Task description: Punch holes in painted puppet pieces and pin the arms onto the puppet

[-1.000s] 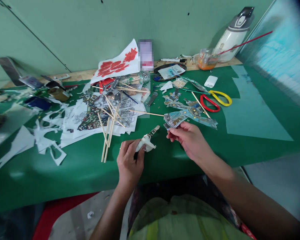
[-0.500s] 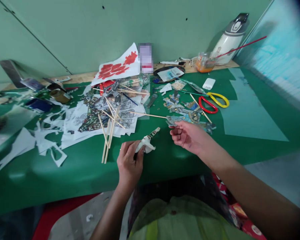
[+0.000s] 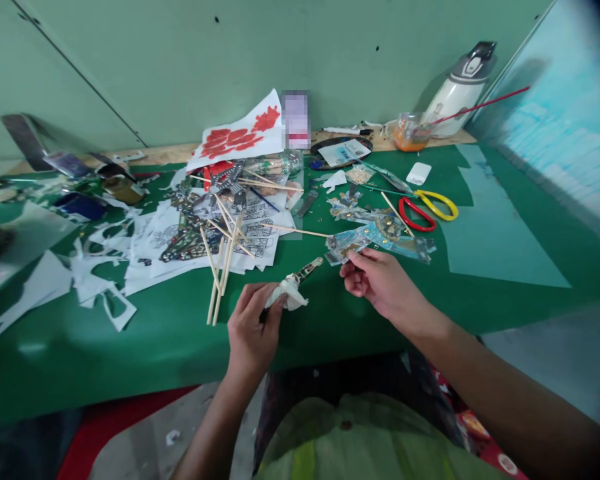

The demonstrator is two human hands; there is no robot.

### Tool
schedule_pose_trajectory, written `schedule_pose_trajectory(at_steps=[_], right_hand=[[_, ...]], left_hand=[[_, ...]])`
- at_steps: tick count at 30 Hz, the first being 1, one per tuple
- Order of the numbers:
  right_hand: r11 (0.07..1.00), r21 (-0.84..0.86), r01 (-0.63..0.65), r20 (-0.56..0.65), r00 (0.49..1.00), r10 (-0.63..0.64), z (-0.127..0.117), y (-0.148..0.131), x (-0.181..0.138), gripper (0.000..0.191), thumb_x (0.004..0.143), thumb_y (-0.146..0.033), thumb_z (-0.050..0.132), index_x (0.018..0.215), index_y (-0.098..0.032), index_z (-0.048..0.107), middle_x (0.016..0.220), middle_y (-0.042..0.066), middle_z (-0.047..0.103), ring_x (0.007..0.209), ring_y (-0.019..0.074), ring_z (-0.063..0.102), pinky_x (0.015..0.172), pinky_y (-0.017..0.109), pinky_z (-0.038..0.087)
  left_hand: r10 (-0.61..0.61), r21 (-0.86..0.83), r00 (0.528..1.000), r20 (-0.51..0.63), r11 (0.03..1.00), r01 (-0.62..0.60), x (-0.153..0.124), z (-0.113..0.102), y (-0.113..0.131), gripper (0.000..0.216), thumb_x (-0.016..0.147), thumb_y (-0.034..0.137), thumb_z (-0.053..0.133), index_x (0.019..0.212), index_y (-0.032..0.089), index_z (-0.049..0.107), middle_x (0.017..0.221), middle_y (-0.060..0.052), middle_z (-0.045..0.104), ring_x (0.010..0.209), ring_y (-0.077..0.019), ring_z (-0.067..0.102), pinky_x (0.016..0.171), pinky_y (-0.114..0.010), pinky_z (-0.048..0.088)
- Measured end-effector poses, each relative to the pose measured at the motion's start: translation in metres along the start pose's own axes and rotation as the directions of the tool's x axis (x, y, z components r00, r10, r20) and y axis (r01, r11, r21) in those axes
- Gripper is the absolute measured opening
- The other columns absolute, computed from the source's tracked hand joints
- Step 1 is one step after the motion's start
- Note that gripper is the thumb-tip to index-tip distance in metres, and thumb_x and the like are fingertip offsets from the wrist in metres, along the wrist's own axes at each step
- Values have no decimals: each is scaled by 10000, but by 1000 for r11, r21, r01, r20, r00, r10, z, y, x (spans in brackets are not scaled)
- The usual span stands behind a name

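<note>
My left hand (image 3: 254, 320) is closed round a crumpled white tissue or cloth (image 3: 291, 295). A narrow patterned cutout strip (image 3: 310, 268) sticks out of it, pointing up and to the right. My right hand (image 3: 375, 279) pinches the near left end of a flat blue jointed figure (image 3: 380, 230), thumb on top. The figure looks like a cut-out puppet with small gold fasteners and clear film along its edges. A thin wooden stick (image 3: 300, 230) reaches left from beside it. Scissors with one red and one yellow handle (image 3: 433, 210) lie just beyond the figure.
Several bare wooden sticks (image 3: 220, 273) lie over printed sheets and dark cutouts (image 3: 185, 230). White paper scraps (image 3: 97, 280) and paint jars (image 3: 123, 189) are on the left. At the back stand a cup of orange liquid (image 3: 410, 137) with a red brush and a white jug (image 3: 453, 100).
My right hand has drawn the pinched end of the blue figure slightly nearer and lifted or turned it, so more of it shows. My left hand keeps its hold, shifted slightly left.
</note>
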State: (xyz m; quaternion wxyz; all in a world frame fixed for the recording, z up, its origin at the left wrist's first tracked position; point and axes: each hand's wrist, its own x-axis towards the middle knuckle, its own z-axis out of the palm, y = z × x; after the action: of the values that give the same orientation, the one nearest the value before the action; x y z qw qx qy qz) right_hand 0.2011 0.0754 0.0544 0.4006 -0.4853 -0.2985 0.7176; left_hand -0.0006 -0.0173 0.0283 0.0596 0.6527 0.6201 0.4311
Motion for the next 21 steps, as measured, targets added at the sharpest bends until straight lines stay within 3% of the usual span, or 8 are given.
schedule_pose_trajectory(at_steps=[4, 12, 17, 21], right_hand=[[994, -79, 80, -6, 997, -80, 0, 6, 4, 184, 817, -304, 603, 725, -182, 502, 585, 8, 610, 406, 106, 550, 353, 207, 321], [950, -199, 242, 6, 969, -246, -4, 6, 9, 207, 861, -337, 548, 724, -187, 506, 610, -7, 607, 410, 107, 574, 342, 209, 356], [911, -252, 326, 20, 943, -332, -5, 5, 9, 239, 875, -365, 536, 716, -190, 501, 613, -8, 611, 401, 106, 576, 323, 206, 353], [871, -315, 377, 39, 922, -384, -4, 2, 10, 277, 883, -391, 539, 699, -188, 500, 620, 0, 620, 399, 100, 571, 318, 200, 353]], left_hand=[[5, 3, 999, 52, 1000, -5, 2, -1, -1, 167, 863, 167, 606, 1021, 174, 662, 955, -42, 640, 889, -133, 618, 800, -225, 477], [0, 109, 1000, 17, 994, -1, -3, 2, 0, 162, 864, 179, 608, 1017, 194, 657, 944, -31, 641, 853, -130, 621, 776, -227, 484], [69, 204, 998, -13, 977, -65, 1, 12, -1, 192, 862, 182, 600, 1047, 188, 651, 950, -56, 624, 883, -172, 610, 802, -291, 490], [65, 325, 994, 84, 941, -89, 22, 21, -3, 239, 887, 242, 559, 1106, 176, 630, 997, -95, 611, 974, -233, 583, 895, -390, 477]])
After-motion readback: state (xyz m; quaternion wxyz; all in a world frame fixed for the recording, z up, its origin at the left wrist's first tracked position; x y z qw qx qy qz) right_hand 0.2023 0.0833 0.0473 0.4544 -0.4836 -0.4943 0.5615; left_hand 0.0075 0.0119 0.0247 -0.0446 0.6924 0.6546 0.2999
